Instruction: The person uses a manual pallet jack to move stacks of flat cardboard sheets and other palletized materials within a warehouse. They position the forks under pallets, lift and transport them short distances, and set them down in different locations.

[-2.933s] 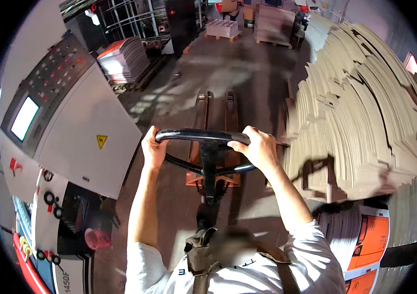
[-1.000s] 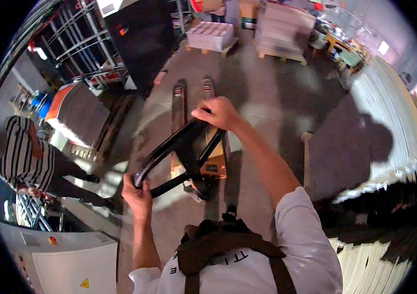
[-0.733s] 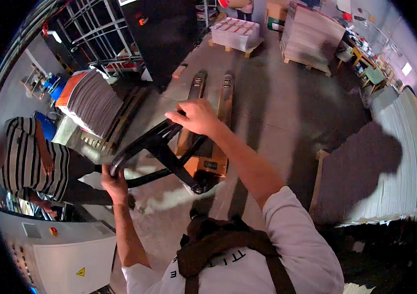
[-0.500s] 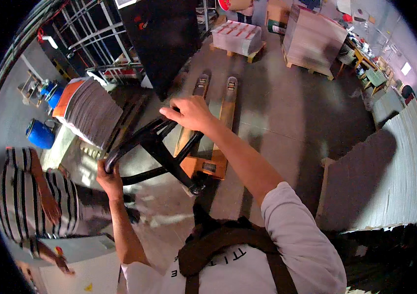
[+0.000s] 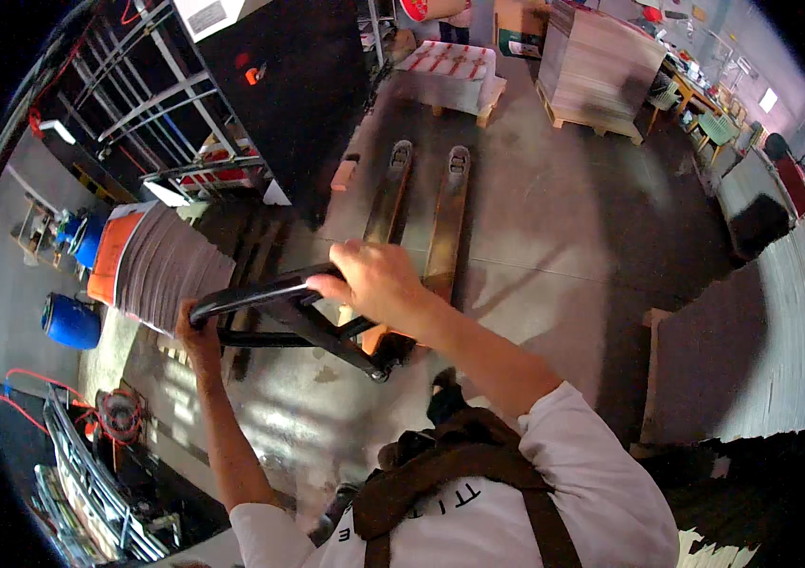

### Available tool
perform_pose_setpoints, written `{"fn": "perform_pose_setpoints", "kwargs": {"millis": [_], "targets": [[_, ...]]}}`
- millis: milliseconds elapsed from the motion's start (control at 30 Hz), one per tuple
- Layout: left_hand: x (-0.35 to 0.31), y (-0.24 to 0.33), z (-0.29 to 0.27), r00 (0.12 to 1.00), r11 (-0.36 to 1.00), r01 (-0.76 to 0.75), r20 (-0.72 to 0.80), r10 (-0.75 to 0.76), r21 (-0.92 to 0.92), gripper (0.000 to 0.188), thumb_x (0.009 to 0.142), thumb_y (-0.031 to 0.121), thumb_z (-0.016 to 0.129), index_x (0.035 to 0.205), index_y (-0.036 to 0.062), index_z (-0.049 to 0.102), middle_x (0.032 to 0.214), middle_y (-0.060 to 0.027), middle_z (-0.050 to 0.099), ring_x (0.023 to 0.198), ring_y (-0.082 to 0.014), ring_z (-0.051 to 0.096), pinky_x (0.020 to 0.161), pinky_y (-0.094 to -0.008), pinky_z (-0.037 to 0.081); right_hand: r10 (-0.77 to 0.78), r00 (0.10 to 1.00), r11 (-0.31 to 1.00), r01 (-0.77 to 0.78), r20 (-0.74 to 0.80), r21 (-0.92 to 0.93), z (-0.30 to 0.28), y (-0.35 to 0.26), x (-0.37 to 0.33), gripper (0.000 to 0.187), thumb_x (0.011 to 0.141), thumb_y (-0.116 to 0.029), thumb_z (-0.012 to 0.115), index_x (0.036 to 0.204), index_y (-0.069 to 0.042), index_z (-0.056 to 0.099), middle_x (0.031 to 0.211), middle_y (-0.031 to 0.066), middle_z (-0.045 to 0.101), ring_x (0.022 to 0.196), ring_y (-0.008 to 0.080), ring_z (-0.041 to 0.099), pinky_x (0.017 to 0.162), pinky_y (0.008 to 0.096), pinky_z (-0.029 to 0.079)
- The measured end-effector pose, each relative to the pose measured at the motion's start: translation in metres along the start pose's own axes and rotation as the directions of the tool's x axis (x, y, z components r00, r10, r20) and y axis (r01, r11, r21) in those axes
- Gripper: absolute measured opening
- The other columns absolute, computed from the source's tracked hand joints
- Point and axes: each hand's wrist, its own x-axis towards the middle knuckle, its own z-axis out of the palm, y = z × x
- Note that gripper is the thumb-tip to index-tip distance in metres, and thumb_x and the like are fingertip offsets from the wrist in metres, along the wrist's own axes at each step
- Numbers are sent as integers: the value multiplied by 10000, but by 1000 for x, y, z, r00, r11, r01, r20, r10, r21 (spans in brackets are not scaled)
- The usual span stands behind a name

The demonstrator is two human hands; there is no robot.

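Both of my hands are on the black loop handle [image 5: 256,295] of an orange pallet jack. My left hand [image 5: 198,339] wraps round the handle's left corner. My right hand [image 5: 374,282] is closed over its right end, with the thumb along the bar. Beyond the handle, the jack's two forks [image 5: 444,222] stretch ahead on the floor, with no load on them. Part of the orange base [image 5: 384,339] shows under my right forearm; the rest is hidden.
A wrapped stack [image 5: 450,71] sits on a pallet straight ahead, with a taller paper stack [image 5: 597,71] to its right. Large sheet stacks [image 5: 734,350] stand close on my right. At left are a paper stack [image 5: 170,260], blue drums [image 5: 71,322] and a black cabinet [image 5: 294,104].
The handle has swung lower, and the forks now sit slightly further right in view. The person in the striped shirt at left has gone out of view, and a coiled red hose shows there.
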Motion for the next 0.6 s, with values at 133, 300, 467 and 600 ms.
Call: {"fn": "perform_pose_setpoints", "kwargs": {"millis": [133, 300, 467, 600], "targets": [[70, -42, 27, 977, 990, 110, 194, -90, -93, 130, 736, -9, 545, 861, 27, 541, 713, -9, 509, 702, -102, 501, 657, -231, 421, 102, 987, 992, -110, 121, 57, 2, 14, 26, 424, 850, -422, 653, 777, -33, 500, 702, 139, 564, 619, 325, 611, 544, 428, 489], [148, -68, 99, 966, 985, -14, 254, 57, -170, 31, 818, 34, 584, 841, 21, 567, 747, -9, 552, 719, -80, 496, 705, -238, 444, 151, 980, 981, -165, 132, 102, 12, 44, 50, 395, 844, -394, 668, 865, -38, 497, 719, 119, 540, 589, 300, 610, 464, 397, 482], [212, -81, 183, 923, 989, 16, 383, 42, -148, 103, 872, 85, 659, 846, 30, 576, 751, 2, 574, 717, -75, 497, 709, -247, 452, 263, 958, 963, -267, 112, 23, 14, 61, 74, 393, 856, -391, 657, 890, -44, 477, 710, 128, 546, 569, 304, 607, 463, 409, 479], [241, -61, 252, 919, 959, 34, 386, 82, -283, 167, 818, 9, 691, 769, 22, 532, 671, 6, 496, 678, -64, 429, 590, -232, 395, 297, 955, 954, -295, 26, -57, 4, 97, 91, 358, 841, -352, 684, 933, -37, 538, 735, 128, 579, 643, 315, 623, 548, 422, 476]]}}
